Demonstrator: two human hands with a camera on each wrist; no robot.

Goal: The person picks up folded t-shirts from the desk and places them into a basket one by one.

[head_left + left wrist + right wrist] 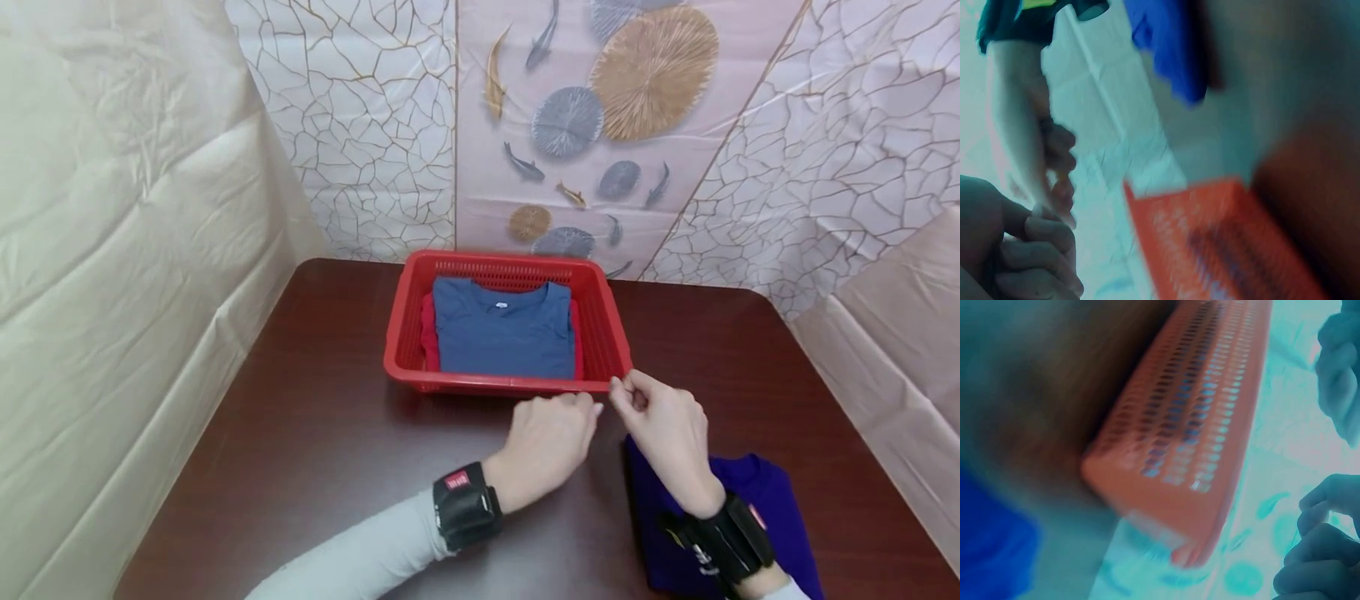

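- L hand (547, 437) is poised just in front of basket's front rim, nr its R end; fingers curled, nothing seen in grip.
- R hand (671, 433) hovers by basket's front-R corner, fingers curled, thumb nr forefinger, nothing seen in grip; R wrist view shows a gap btwn hand and basket.
- Red plastic basket (480, 382), slotted sides, stands nr mid of desk's (300, 467) far edge.
- Grey-blue shirt (502, 337) lies folded in basket, neckline toward far wall, atop red cloth (429, 333) showing both sides.
- Deep-blue garment (772, 492), folded, lies on desk's R side toward near edge, partly hidden under R forearm.
- Black straps (467, 506) circle both wrists; patterned cloth (375, 125) hangs behind desk's far edge.
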